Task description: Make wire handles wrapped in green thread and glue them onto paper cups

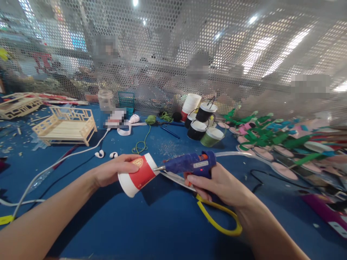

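Note:
My left hand (119,169) is closed around a tilted paper cup (143,177), white with a red band and a gold emblem. In my right hand (217,182) is a blue hot glue gun (187,164) with an orange trigger; a clear glue stick (238,154) sticks out of its back. The metal nozzle is at the cup's white edge, touching it or very near. Scissors with yellow handles (222,220) show below my right hand, their blades running up behind the gun. Whether my fingers also touch the scissors I cannot tell.
Wrapped cup buckets (197,130) and stacked cups (191,104) stand at the back. Green yarn (150,120), earphones (114,155) and a white cable (67,155) lie on the blue table. A small wooden bed frame (66,126) is left; green paper crafts (279,139) crowd the right. Perforated metal screens the back.

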